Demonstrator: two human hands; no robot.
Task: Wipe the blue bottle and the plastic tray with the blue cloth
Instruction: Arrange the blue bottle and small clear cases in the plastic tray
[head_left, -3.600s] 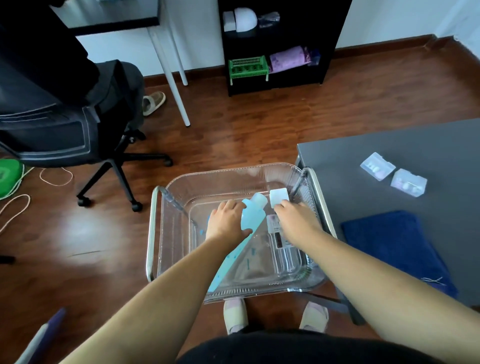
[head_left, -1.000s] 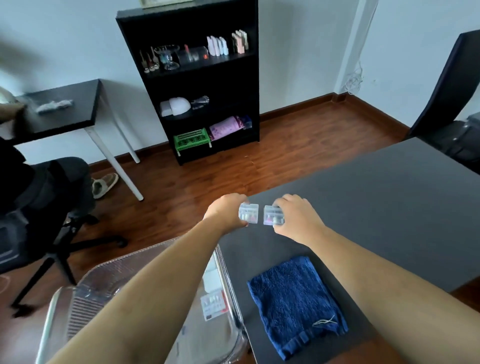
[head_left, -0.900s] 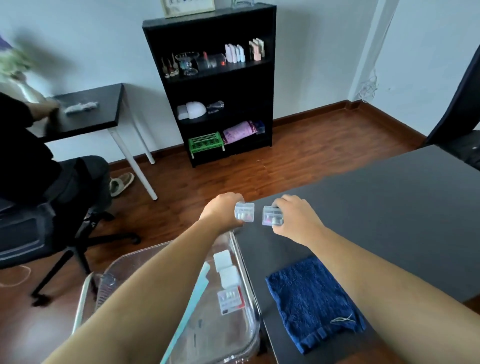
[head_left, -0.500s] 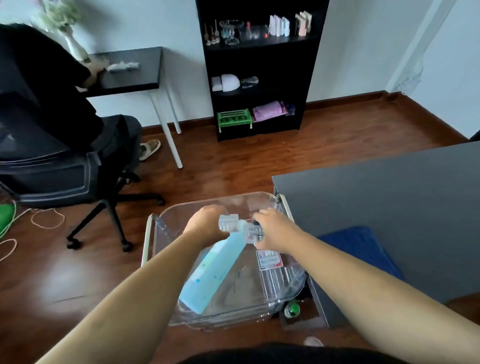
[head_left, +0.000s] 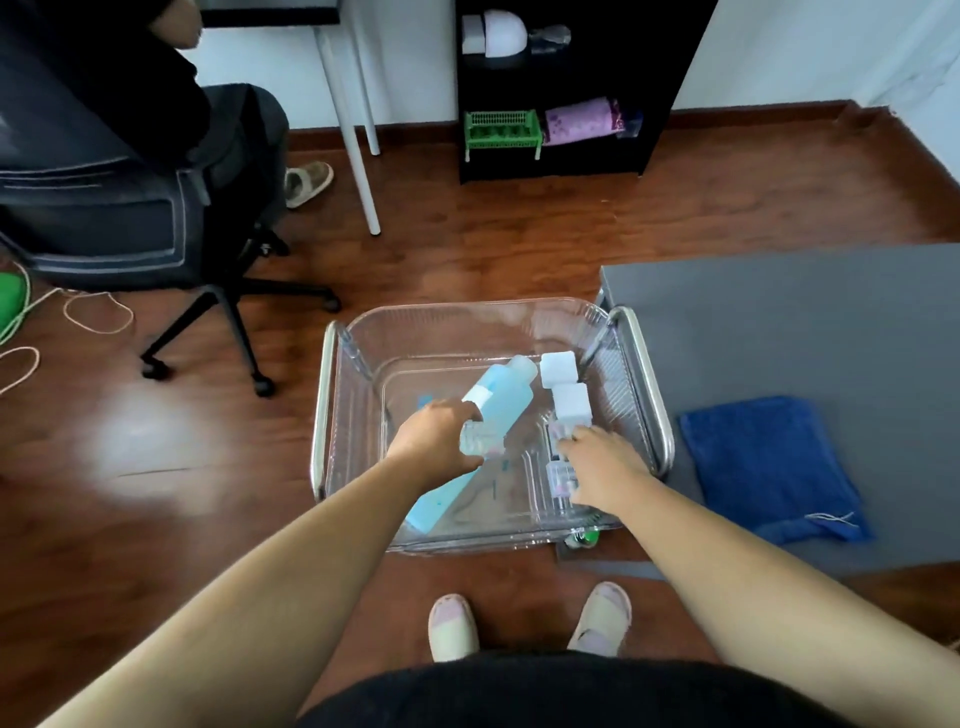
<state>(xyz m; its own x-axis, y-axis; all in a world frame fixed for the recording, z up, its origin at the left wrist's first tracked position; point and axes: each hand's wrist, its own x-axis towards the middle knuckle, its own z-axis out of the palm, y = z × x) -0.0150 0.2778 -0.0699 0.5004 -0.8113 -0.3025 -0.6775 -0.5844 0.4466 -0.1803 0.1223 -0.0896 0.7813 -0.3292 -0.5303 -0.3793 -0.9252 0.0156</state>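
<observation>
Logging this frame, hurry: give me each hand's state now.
Left hand: holding a small clear box.
Right hand: cannot tell; a second clear box sits by its thumb, grip hidden.

The tray (head_left: 467, 322) is clear, glossy plastic with shiny metal rails (head_left: 644, 379). The blue cloth (head_left: 763, 462) looks rough and matt; the wooden floor (head_left: 156, 457) is polished and reflective.
</observation>
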